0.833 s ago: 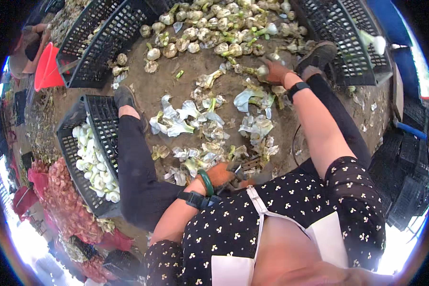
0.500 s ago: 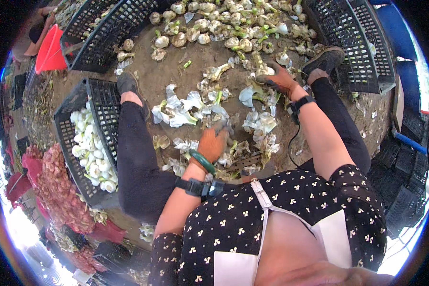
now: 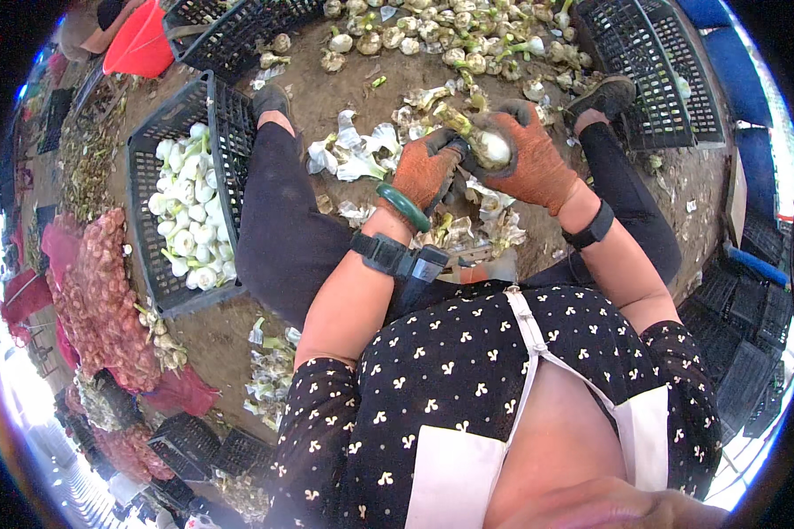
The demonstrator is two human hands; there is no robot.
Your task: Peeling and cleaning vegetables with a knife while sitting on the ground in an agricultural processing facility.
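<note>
Garlic bulb [image 3: 494, 152] is sitting clamped in the gloved right hand [image 3: 533, 160], probably to leave its stem [image 3: 453, 118] free toward the left hand [image 3: 425, 167], which is curling close by, its own grip impossible to tell. Papery skins [image 3: 475, 222] are lying below, dirty bulbs [image 3: 409, 46] farther out, and the left leg [image 3: 287, 216] is lying between the hands and a black crate [image 3: 227, 172] holding white bulbs [image 3: 187, 207].

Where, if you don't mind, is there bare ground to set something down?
Mostly bare dirt shows between the left shoe, the garlic heap and the peelings; another patch lies between the crate of white bulbs and the red sack. It is crowded at the heap and around the left hand and right hand.
</note>
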